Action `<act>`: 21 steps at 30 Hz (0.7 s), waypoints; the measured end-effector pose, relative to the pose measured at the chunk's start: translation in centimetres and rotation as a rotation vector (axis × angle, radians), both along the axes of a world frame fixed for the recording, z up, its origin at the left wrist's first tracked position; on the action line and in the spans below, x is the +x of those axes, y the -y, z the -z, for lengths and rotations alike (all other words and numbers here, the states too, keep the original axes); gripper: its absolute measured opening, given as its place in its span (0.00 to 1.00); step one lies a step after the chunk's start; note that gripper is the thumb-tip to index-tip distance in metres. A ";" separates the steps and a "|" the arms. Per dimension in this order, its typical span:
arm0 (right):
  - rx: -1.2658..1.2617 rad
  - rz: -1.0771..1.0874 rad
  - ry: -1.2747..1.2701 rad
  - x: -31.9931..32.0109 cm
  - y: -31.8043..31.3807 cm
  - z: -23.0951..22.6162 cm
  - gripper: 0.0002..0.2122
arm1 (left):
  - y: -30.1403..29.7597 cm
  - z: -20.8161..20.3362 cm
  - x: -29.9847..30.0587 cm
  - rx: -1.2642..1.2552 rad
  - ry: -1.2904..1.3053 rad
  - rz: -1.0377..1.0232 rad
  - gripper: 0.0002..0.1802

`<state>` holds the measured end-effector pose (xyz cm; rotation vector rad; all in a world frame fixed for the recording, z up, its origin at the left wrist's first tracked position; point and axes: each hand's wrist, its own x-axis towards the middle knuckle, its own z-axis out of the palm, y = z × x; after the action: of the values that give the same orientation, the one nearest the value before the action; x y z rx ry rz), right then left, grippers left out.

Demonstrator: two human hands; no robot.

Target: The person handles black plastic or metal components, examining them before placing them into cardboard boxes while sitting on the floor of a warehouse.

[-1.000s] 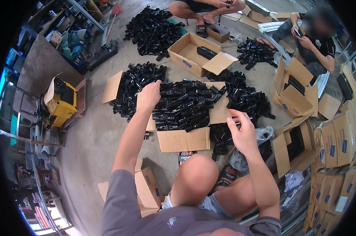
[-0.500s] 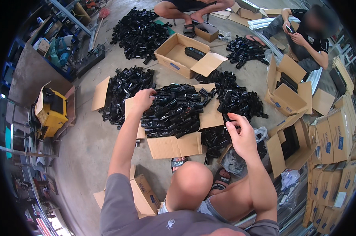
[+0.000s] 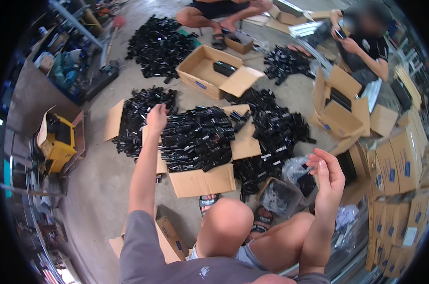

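My left hand (image 3: pixel 156 117) reaches forward over a heap of black plastic parts (image 3: pixel 141 102), fingers curled together; what they hold, if anything, I cannot make out. Beside it, many short black cylindrical parts (image 3: pixel 198 137) lie packed in rows in an open cardboard box (image 3: pixel 202 181) with its flaps folded out. My right hand (image 3: pixel 329 174) is raised on the right, fingers loosely bent and apart, with nothing visible in them. It stands in front of an open carton (image 3: pixel 361 165) with dark contents, close to a small box lined with clear plastic (image 3: pixel 278 199).
More black heaps (image 3: pixel 281 130) lie right of the packed box and at the far left. Another open carton (image 3: pixel 200 85) stands ahead. Two people sit beyond, one holding a phone (image 3: pixel 340 34). Stacked cartons (image 3: pixel 397 165) line the right; a yellow machine (image 3: pixel 60 144) stands left.
My right hand has swung right and toward me, away from the black heap beside the packed box. My left hand has shifted left, off the packed rows. The view has turned slightly.
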<state>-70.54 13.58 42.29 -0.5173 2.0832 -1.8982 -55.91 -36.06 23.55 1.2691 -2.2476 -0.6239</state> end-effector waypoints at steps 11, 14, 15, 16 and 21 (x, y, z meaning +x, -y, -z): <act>0.237 0.429 0.110 0.1 -14.4 12.3 0.26 | -27.3 -0.1 9.4 1.062 -0.234 0.506 0.31; 0.301 0.555 0.186 0.5 -17.0 17.3 0.32 | -30.6 -0.7 11.6 1.465 -0.264 0.439 0.36; 0.337 0.598 0.184 0.7 -17.2 18.3 0.31 | -31.1 -2.3 11.8 1.616 -0.361 0.353 0.39; 0.350 0.635 0.195 0.7 -18.0 19.9 0.30 | -31.4 -3.6 11.4 1.634 -0.327 0.384 0.39; 0.315 0.695 0.211 0.9 -19.3 24.3 0.20 | -31.3 -11.7 7.7 1.099 -0.949 0.750 0.39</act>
<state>-69.60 32.89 18.03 0.5237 2.5388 -1.7515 -48.23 -4.74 35.26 0.1784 -1.4009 -2.3254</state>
